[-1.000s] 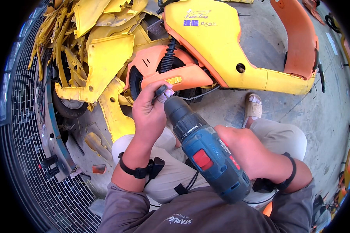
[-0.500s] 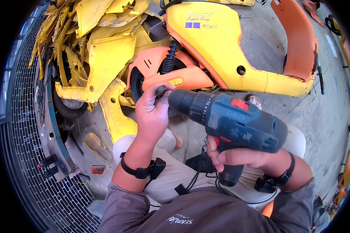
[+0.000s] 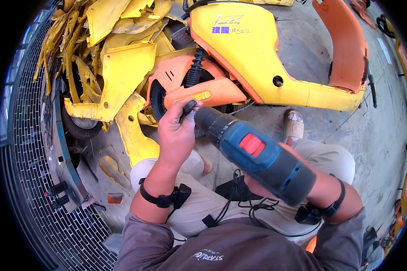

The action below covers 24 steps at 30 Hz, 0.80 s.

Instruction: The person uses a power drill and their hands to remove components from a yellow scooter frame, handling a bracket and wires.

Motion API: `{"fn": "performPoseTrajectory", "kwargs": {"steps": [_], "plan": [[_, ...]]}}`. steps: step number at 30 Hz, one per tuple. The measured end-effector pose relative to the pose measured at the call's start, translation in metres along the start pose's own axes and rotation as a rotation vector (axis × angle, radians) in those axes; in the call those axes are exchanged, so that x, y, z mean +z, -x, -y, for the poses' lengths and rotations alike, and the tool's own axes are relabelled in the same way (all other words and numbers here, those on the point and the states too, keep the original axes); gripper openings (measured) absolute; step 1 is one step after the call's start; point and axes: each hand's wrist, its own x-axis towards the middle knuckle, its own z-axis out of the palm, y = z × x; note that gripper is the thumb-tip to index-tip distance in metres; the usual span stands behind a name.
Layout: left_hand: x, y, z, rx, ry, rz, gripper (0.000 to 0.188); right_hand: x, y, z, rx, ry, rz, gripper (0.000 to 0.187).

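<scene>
My right hand is wrapped round the handle of a teal and black cordless drill with a red switch on top. The drill's body hides most of that hand and the handle. Its chuck points up and to the left, close to the fingertips of my left hand. Those fingers are closed in a pinch, with a small dark piece between them; its exact kind cannot be made out. Just beyond the hands stands a scooter with yellow body panels and an orange rear fender.
Broken yellow plastic panels are heaped at the far left. A loose wheel lies below them, beside a teal-edged board. An orange front shield rises at the far right. My sandalled foot rests on the concrete floor.
The drill has rolled so its top faces up, and its rear end has swung down and left. My right hand is now mostly beneath it. My left hand stays nearly in place.
</scene>
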Motion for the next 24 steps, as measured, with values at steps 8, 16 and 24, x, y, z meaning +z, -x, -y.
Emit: {"fn": "performPoseTrajectory", "kwargs": {"steps": [8, 16, 24], "plan": [[0.006, -0.017, -0.008, -0.102, 0.11, -0.102, 0.01, -0.006, -0.002, 0.013, -0.052, 0.555, -0.137, 0.042], [0.021, 0.002, -0.028, -0.276, 0.386, 0.119, 0.016, 0.016, -0.002, 0.045, 0.214, 0.091, -0.202, 0.037], [-0.001, -0.024, 0.015, -0.196, 0.211, 0.101, 0.021, -0.005, 0.019, 0.039, 0.125, -0.125, -0.083, 0.032]]}}
